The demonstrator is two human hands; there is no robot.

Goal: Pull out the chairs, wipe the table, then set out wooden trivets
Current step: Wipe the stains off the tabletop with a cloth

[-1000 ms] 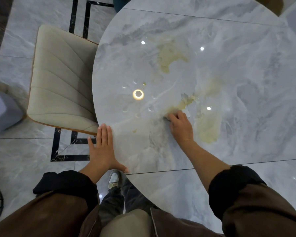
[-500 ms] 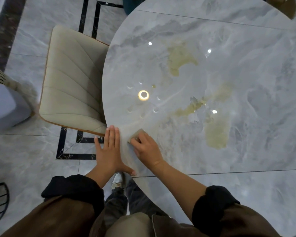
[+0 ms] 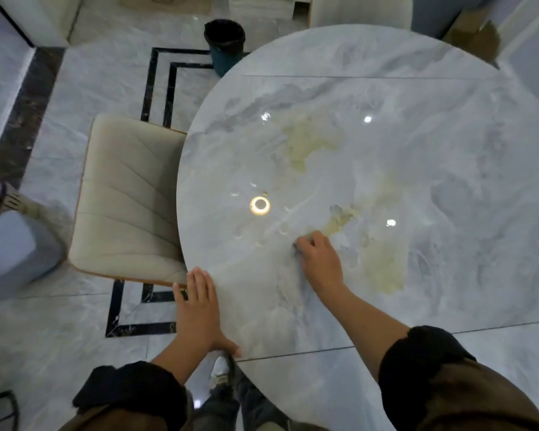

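On the table (image 3: 386, 144), right hand (image 3: 321, 263) atop cloth (image 3: 295, 244)

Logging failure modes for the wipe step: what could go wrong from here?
1. The cloth is nearly hidden under the fingers of the right hand; so small a pad may leave strips unwiped.
2. The yellowish patches beside it may smear rather than lift, if they are dirt and not marble pattern.
3. The left hand lies flat at the edge of the table; on the glossy top it might slip.
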